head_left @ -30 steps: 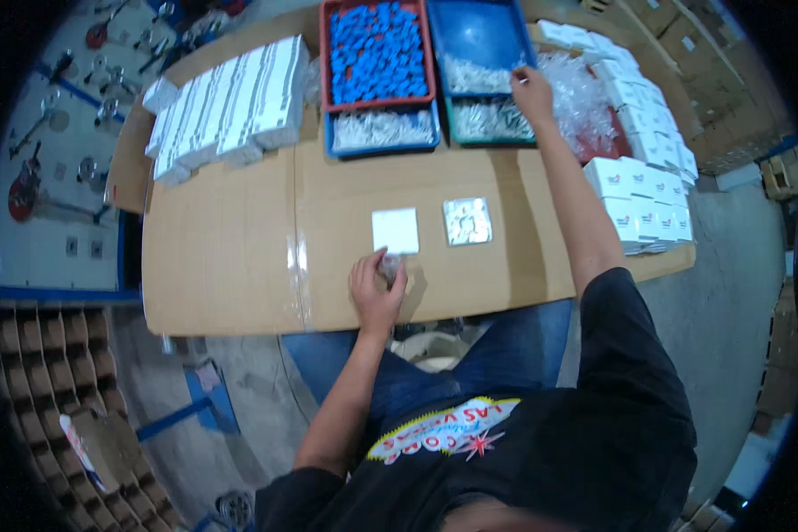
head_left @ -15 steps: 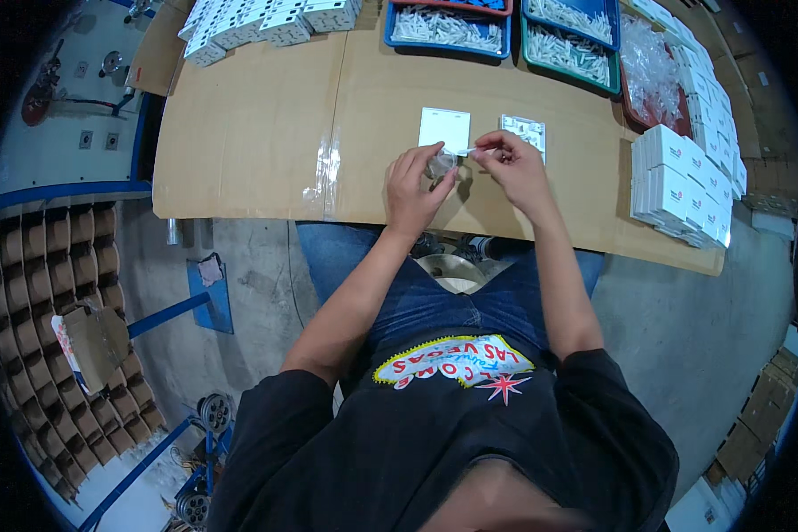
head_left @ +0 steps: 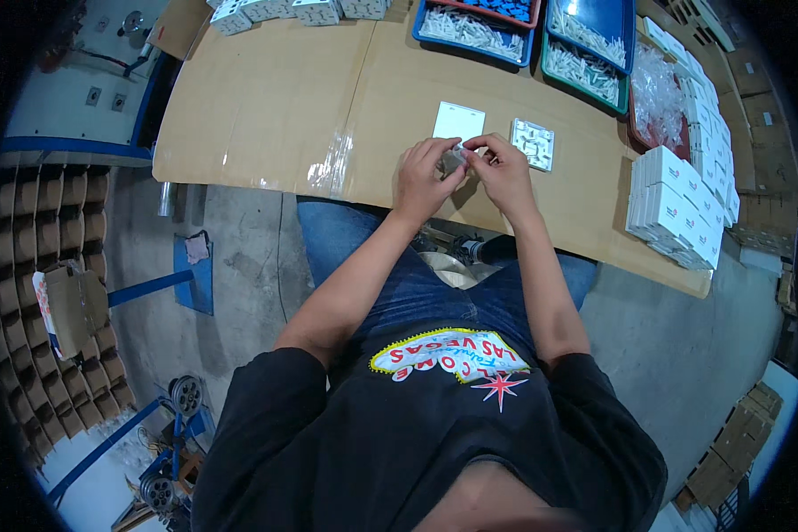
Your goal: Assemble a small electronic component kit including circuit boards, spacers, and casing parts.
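My left hand (head_left: 424,176) and my right hand (head_left: 502,168) meet over the near edge of the cardboard-covered table (head_left: 275,106). Between their fingertips they pinch a small clear plastic bag (head_left: 458,158) with a little pale part in it. Just beyond the hands lie a white square plate (head_left: 459,121) and a white square frame with cut-outs (head_left: 534,144), flat on the cardboard.
Blue and green trays (head_left: 585,53) with small white parts stand at the table's far side. Stacks of white boxes (head_left: 678,213) fill the right end, with clear bags (head_left: 661,84) behind them. Cardboard dividers (head_left: 53,266) lie on the floor at left.
My right hand came back from the far trays and joined my left hand at the near edge; both now hold the small bag. The view has tilted down toward my lap.
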Motion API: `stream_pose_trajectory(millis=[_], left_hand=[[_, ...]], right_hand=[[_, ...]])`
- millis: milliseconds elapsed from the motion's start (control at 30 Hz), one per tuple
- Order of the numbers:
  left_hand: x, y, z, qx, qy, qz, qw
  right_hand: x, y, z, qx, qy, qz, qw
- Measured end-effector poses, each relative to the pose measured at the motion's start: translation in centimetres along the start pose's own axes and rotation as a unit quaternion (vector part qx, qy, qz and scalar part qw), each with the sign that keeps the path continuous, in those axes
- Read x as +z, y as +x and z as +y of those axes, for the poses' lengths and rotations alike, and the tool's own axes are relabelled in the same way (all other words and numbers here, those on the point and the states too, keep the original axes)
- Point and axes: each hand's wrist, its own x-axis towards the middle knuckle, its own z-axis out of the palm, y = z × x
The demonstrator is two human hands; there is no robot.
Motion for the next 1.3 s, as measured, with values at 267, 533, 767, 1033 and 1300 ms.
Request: stream_pose_trajectory(millis=[267,533,767,1033,1300], left_hand=[[0.1,-0.1,-0.2,-0.001,0.012,0.005,1.0],[0.0,0.0,-0.1,0.004,0.001,0.002,1.0],[-0.1,0.0,0.1,0.009,0.011,0.001,1.0],[-0.2,0.2,0.4,0.015,0.014,-0.004,1.0],[0.0,-0.2,-0.1,0.011,0.017,-0.02,1.0]], right_hand=[[0.3,-0.4,0.5,-0.028,0.026,-0.006,0.999],[0.1,-0.1,0.3,-0.044,0.022,0.006,0.999],[0.6,-0.1,0.6,-0.076,-0.069,-0.041,0.994],[0.6,0.0,0.7,0.001,-0.005,-0.062,0.998],[1.2,0.1,1.6,-0.009,0.0,-0.077,0.997]])
